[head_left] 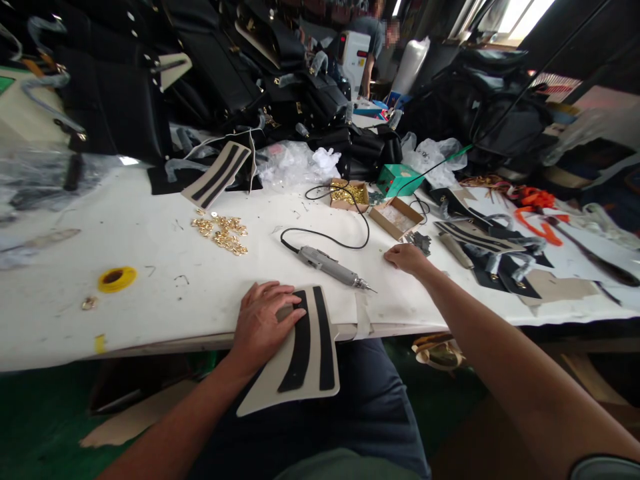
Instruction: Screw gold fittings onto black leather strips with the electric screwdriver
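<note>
The left hand (pixel 265 320) lay over the panel (pixel 316 353), fingers slightly spread. The panel overhung the table (pixel 160 313); reduced pressure could have tipped it off. The right hand (pixel 407 259) had narrowed fingers; whether they held anything could not be told.

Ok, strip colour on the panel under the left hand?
Black strips on a beige panel, in the head view.

Two bare hands here, left hand (pixel 265 323) and right hand (pixel 407 258)! One grey power screwdriver (pixel 325 264), one yellow roll (pixel 128 275), two small cardboard boxes (pixel 387 225), one green box (pixel 399 180). Two black strips (pixel 327 347) on the one panel (pixel 314 347) under the left hand! One co-worker (pixel 369 30). Gold hardware pieces (pixel 230 243)? Too many to count!
</note>
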Demonstrator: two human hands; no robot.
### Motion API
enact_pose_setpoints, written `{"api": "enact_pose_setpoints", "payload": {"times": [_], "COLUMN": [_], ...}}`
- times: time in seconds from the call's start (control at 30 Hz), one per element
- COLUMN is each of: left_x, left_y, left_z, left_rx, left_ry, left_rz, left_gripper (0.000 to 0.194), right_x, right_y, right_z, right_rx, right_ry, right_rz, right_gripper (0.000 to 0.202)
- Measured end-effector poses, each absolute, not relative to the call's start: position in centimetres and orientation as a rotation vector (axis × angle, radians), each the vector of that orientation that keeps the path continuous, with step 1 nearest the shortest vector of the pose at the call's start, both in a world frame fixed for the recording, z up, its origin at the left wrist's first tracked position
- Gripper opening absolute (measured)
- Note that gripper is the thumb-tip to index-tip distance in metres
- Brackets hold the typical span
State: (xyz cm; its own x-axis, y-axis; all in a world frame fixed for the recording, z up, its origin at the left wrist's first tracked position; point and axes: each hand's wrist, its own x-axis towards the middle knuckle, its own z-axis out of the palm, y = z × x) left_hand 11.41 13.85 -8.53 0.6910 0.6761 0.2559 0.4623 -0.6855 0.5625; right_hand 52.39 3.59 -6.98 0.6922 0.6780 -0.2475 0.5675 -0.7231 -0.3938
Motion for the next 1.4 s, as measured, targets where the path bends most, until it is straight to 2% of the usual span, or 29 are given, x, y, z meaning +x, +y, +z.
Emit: {"api": "enact_pose_setpoints", "payload": {"times": [0.33,0.53,0.7,0.9,1.4], "left_x": [11.4,11.4,11.4,11.4,11.4], "left_y": [13.8,13.9,13.9,13.9,13.8], "left_z": [-8.5,-8.6,-8.4,-8.5,-8.4], "left_rx": [2.441,2.453,2.439,2.442,2.424], "left_ry": [0.882,0.866,0.847,0.85,0.865], "left_rz": [0.63,0.631,0.63,0.643,0.634], "left_gripper": [0.014,0.016,0.017,0.017,0.015], "right_x": [51.3,51.1,50.4,49.8,51.7], "right_y": [2.7,0.7,-2.5,-3.4,-0.1], "right_z": [-7.1,-6.0,-5.4,-6.0,-4.1], "right_rx": [-2.574,-2.493,-2.513,-2.559,-2.674], "right_ry": [-0.985,-1.068,-1.194,-1.276,-1.344], "right_rz": [0.414,0.461,0.392,0.366,0.769], "right_gripper": [0.021,0.038,0.024,0.022,0.009]}}
